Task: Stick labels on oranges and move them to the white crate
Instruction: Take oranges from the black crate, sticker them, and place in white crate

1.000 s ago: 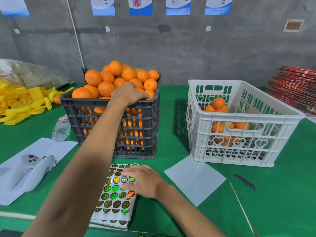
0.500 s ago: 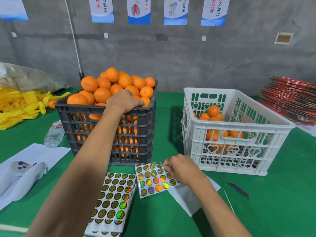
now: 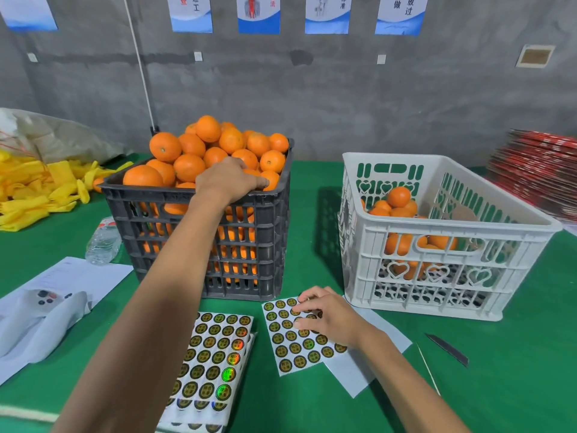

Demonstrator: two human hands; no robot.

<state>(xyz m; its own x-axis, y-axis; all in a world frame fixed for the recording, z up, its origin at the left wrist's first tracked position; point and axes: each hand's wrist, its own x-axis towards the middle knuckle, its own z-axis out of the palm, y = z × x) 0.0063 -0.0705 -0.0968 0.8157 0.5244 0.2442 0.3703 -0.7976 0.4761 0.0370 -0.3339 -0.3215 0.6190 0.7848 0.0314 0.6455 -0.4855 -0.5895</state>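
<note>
A black crate (image 3: 150, 190) heaped with oranges (image 3: 189, 167) stands at centre. My left hand (image 3: 229, 181) lies curled over an orange at the crate's front rim; that fruit is mostly hidden under the palm. To the right, a white crate (image 3: 452, 225) holds several oranges (image 3: 398, 196). In front of the crates a loose label sheet (image 3: 299, 348) lies flat on the green table. My right hand (image 3: 326, 317) rests on its upper part, bent fingertips spread on the round labels. A thicker stack of label sheets (image 3: 215, 354) sits just left of it.
White backing paper (image 3: 352, 376) lies under the loose sheet. A dark blade (image 3: 449, 350) and a thin stick (image 3: 427, 370) lie to the right. A water bottle (image 3: 103, 242), white cloth (image 3: 43, 320) and yellow netting (image 3: 37, 189) fill the left. Red stacked sheets (image 3: 540, 173) sit far right.
My right hand pulled one label sheet off the stack, slid it right and laid it flat, with the fingers now on top. My left hand stayed on the oranges.
</note>
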